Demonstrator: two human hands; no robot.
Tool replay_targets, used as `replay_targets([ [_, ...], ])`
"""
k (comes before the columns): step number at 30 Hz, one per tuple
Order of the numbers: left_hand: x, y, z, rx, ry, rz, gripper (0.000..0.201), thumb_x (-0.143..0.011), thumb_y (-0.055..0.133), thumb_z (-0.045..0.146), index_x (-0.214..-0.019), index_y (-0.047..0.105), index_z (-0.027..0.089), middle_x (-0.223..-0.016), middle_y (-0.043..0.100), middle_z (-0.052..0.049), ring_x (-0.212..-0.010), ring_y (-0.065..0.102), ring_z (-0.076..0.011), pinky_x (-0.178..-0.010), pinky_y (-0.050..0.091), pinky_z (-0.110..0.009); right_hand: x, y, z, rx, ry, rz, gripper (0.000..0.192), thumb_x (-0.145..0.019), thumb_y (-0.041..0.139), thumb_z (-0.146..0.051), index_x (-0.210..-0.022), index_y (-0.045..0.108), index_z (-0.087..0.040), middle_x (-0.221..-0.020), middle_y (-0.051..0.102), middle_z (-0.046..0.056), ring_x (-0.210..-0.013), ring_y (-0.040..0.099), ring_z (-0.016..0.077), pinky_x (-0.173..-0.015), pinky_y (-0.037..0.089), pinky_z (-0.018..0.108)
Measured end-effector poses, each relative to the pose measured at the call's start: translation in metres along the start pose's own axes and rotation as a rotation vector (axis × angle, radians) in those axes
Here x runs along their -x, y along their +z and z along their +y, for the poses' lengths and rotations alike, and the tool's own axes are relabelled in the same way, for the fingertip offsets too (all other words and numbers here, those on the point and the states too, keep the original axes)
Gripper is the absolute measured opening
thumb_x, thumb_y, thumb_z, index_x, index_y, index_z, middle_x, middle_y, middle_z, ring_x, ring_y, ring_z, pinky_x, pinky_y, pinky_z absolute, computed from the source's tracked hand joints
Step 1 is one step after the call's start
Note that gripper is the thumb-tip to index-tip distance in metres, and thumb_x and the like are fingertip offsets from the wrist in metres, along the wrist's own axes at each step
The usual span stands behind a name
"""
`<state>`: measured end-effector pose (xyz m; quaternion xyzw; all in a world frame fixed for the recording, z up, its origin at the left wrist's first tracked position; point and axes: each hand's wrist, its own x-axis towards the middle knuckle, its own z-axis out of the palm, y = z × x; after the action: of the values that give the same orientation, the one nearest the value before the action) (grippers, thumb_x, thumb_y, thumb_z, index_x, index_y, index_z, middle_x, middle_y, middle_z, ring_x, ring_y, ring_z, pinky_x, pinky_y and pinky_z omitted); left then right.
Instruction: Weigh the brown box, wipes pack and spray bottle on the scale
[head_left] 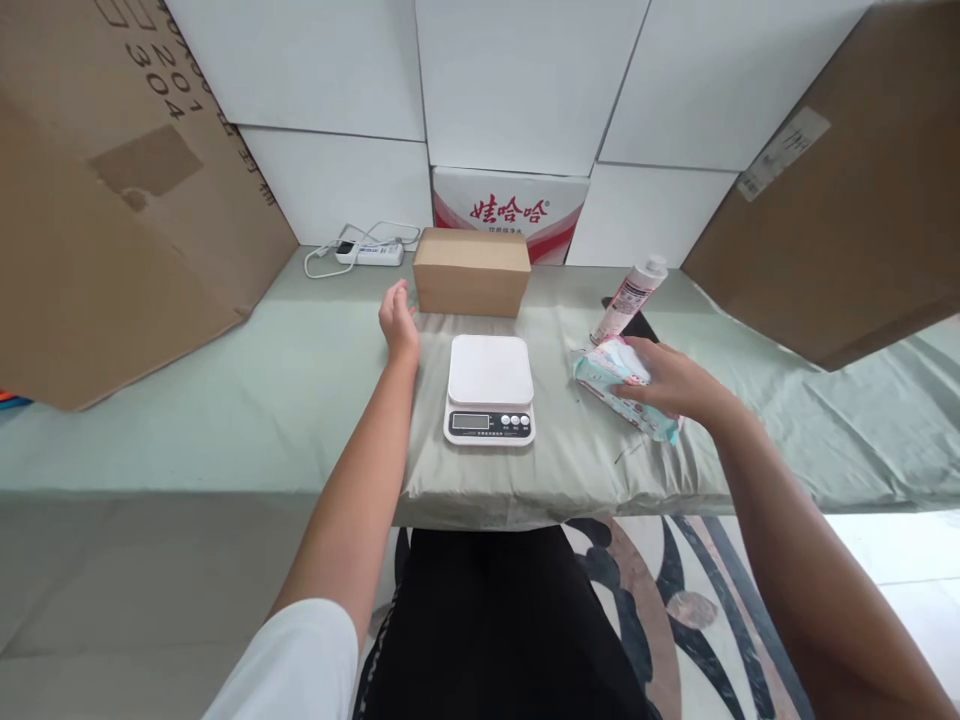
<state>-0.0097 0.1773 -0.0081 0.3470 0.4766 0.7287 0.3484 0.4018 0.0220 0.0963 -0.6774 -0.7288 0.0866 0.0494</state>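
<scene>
My right hand (664, 380) grips a soft pack of wet wipes (611, 370) in pale blue and pink wrapping, thumb on the near side and fingers over the far side. The pack lies low at the tabletop, right of a white kitchen scale (491, 375). The scale's platform has nothing on it, and its small display and buttons face me. Beside the left end of a closed brown cardboard box (471, 275), my left hand (398, 315) is held on edge with loosely bent fingers and nothing in it. Whether it touches the box is hard to tell.
A white and pink cartridge-like tube (630, 298) leans behind the wipes, over a dark flat object (641, 326). At the back left lies a power strip (370, 253) with a white cable. Large cardboard panels flank the cloth-covered table (300, 400); white boxes line its back.
</scene>
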Motion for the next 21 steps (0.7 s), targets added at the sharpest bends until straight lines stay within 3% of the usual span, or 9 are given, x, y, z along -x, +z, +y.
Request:
replay_targets([
  [5, 0.003, 0.0, 0.006, 0.004, -0.025, 0.044, 0.041, -0.1, 0.048, 0.04, -0.129, 0.07, 0.02, -0.155, 0.063, -0.014, -0.149, 0.055, -0.0263, -0.117, 0.05, -0.04, -0.009, -0.024, -0.034, -0.235, -0.084, -0.083, 0.082, -0.08, 0.075, -0.058, -0.153, 0.055, -0.026, -0.145, 0.067, 0.012, -0.125, 0.067, 0.0399, -0.102, 0.055, 0.052],
  [10, 0.006, 0.001, 0.01, 0.008, -0.031, 0.037, 0.04, -0.101, 0.047, 0.036, -0.13, 0.07, 0.021, -0.155, 0.063, -0.013, -0.149, 0.055, -0.0253, -0.117, 0.05, -0.039, -0.031, -0.044, -0.104, -0.279, -0.332, -0.072, 0.081, -0.08, 0.078, -0.05, -0.154, 0.054, -0.028, -0.14, 0.068, 0.009, -0.121, 0.067, 0.036, -0.097, 0.054, 0.046],
  [15, 0.006, 0.0, 0.012, 0.007, -0.018, 0.042, 0.042, -0.1, 0.046, 0.036, -0.132, 0.069, 0.019, -0.156, 0.061, -0.014, -0.15, 0.054, -0.0281, -0.117, 0.05, -0.042, -0.056, -0.031, -0.162, -0.163, -0.557, -0.089, 0.085, -0.08, 0.08, -0.045, -0.157, 0.05, -0.027, -0.138, 0.066, 0.012, -0.123, 0.063, 0.0356, -0.098, 0.051, 0.044],
  [21, 0.006, -0.002, 0.011, 0.021, -0.004, 0.029, 0.041, -0.102, 0.046, 0.039, -0.131, 0.069, 0.022, -0.157, 0.061, -0.013, -0.15, 0.054, -0.0258, -0.115, 0.051, -0.038, -0.068, -0.01, -0.18, -0.055, -0.604, -0.215, 0.088, -0.081, 0.081, -0.043, -0.16, 0.044, -0.029, -0.133, 0.061, 0.013, -0.113, 0.065, 0.0325, -0.094, 0.051, 0.042],
])
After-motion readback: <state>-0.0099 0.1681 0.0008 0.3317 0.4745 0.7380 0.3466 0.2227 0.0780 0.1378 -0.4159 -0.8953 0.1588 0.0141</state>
